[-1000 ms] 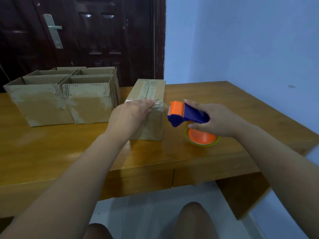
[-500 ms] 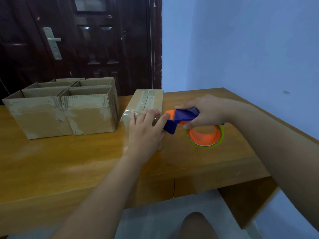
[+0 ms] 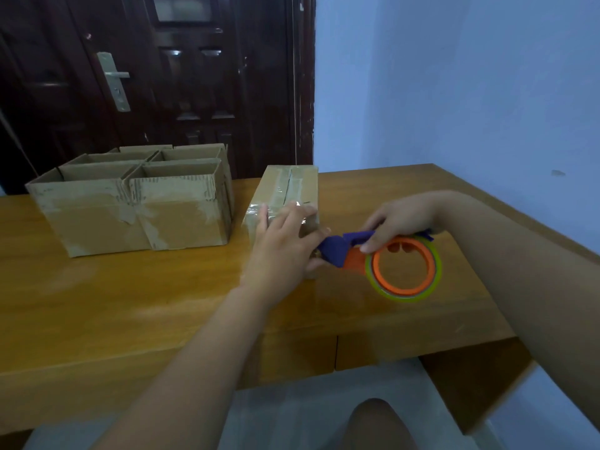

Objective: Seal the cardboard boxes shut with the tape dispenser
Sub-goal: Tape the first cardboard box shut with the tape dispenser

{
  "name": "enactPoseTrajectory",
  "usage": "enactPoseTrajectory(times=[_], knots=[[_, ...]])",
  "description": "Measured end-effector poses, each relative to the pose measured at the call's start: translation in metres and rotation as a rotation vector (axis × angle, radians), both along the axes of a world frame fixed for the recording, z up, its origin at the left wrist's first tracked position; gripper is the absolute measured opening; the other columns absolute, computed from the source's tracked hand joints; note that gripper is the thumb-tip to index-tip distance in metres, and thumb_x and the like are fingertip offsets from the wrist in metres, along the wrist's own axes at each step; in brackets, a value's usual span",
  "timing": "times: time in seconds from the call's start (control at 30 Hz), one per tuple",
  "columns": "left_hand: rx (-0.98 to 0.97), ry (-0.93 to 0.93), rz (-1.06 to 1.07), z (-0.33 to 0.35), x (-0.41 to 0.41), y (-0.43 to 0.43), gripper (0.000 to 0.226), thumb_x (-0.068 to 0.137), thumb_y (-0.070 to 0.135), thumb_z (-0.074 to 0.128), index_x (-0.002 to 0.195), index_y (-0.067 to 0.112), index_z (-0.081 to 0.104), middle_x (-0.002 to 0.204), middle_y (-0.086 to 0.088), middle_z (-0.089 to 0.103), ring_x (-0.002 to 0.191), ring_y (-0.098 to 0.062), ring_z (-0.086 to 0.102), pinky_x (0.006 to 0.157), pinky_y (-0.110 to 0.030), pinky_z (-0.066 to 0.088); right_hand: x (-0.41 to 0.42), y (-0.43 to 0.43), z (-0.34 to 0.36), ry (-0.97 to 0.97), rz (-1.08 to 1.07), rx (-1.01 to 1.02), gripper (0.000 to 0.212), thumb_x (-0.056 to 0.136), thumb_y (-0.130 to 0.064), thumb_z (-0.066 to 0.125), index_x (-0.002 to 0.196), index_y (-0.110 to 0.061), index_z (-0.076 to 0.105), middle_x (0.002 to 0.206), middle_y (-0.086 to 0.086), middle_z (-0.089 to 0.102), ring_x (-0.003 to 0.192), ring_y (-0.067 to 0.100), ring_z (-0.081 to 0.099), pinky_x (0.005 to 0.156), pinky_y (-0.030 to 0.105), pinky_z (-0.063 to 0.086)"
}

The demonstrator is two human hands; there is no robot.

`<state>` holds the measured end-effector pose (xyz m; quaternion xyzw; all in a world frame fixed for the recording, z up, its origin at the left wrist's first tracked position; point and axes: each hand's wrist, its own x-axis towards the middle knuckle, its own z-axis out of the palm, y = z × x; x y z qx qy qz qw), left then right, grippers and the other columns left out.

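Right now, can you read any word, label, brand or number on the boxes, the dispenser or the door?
No readable text anywhere in this view.
Closed box: plain cardboard under clear tape, no print.
Open boxes: plain cardboard, no print.
Dispenser: blue and orange, no brand showing.
Door: no sign or number.

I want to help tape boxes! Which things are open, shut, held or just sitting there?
taped box: flaps shut, tape along top.
open boxes: tops open.
tape dispenser: held at the taped box's near end.
left hand: flat on taped box.
right hand: grips tape dispenser.
door: shut.
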<state>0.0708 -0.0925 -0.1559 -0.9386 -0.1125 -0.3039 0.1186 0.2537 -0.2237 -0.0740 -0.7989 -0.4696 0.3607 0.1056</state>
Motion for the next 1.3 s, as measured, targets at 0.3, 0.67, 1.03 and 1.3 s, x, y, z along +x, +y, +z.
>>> enactPoseTrajectory(times=[0.3, 0.67, 1.03, 1.3], knots=[[-0.177, -0.043, -0.047, 0.004, 0.001, 0.006, 0.064, 0.073, 0.074, 0.037, 0.080, 0.024, 0.074, 0.126, -0.003, 0.054, 0.118, -0.023, 0.053, 0.108, -0.062, 0.013, 0.018, -0.034, -0.048, 0.574, -0.086, 0.091, 0.054, 0.058, -0.048, 0.084, 0.081, -0.004, 0.061, 0.066, 0.005, 0.064, 0.056, 0.014, 0.061, 0.056, 0.025, 0.051], [-0.184, -0.055, -0.068, 0.007, -0.004, 0.002, 0.032, 0.085, 0.041, 0.055, 0.062, 0.022, 0.065, 0.127, -0.001, 0.052, 0.120, -0.016, 0.049, 0.112, -0.058, 0.010, 0.021, -0.042, -0.083, 0.674, -0.245, 0.293, 0.072, 0.065, -0.059, 0.077, 0.106, -0.001, 0.063, 0.094, 0.016, 0.071, 0.079, 0.025, 0.070, 0.066, 0.034, 0.057], [-0.234, -0.056, -0.091, 0.013, -0.009, -0.001, 0.016, 0.080, 0.033, 0.066, 0.073, 0.021, 0.058, 0.123, -0.001, 0.053, 0.115, -0.020, 0.051, 0.110, -0.058, 0.016, 0.021, -0.018, -0.072, 0.294, -0.601, 0.453, 0.035, 0.086, -0.040, 0.066, 0.088, -0.005, 0.070, 0.085, 0.012, 0.070, 0.072, 0.020, 0.065, 0.066, 0.031, 0.052], [-0.258, -0.205, -0.063, 0.006, -0.001, -0.001, 0.048, 0.075, 0.002, 0.069, 0.111, 0.018, 0.041, 0.101, -0.002, 0.064, 0.098, -0.021, 0.063, 0.107, -0.049, 0.027, 0.022, 0.002, -0.068, -0.067, -0.678, 0.370, 0.047, 0.092, -0.046, 0.057, 0.072, -0.004, 0.052, 0.071, 0.019, 0.050, 0.065, 0.024, 0.048, 0.062, 0.033, 0.037]])
